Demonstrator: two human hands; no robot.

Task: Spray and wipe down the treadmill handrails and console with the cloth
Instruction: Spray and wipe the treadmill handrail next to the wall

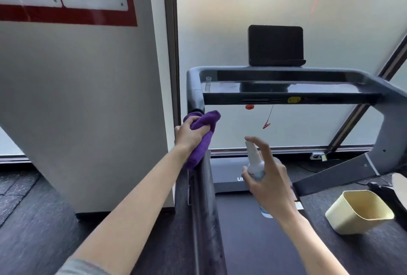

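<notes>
My left hand (190, 134) grips a purple cloth (203, 128) and presses it around the upper part of the treadmill's left handrail (203, 197). My right hand (269, 177) holds a small clear spray bottle (255, 165) upright over the belt, index finger raised above its white nozzle, which points toward the left handrail. The dark console (286, 90) spans the frame ahead, with a black screen (275, 45) standing on top. The right handrail (392, 120) slopes down at the right edge.
A cream plastic tub (361, 213) sits on the floor at the right. A white pillar (88, 109) with a red-bordered sign stands close on the left. A red safety clip (266, 124) dangles below the console. Frosted glass fills the wall behind.
</notes>
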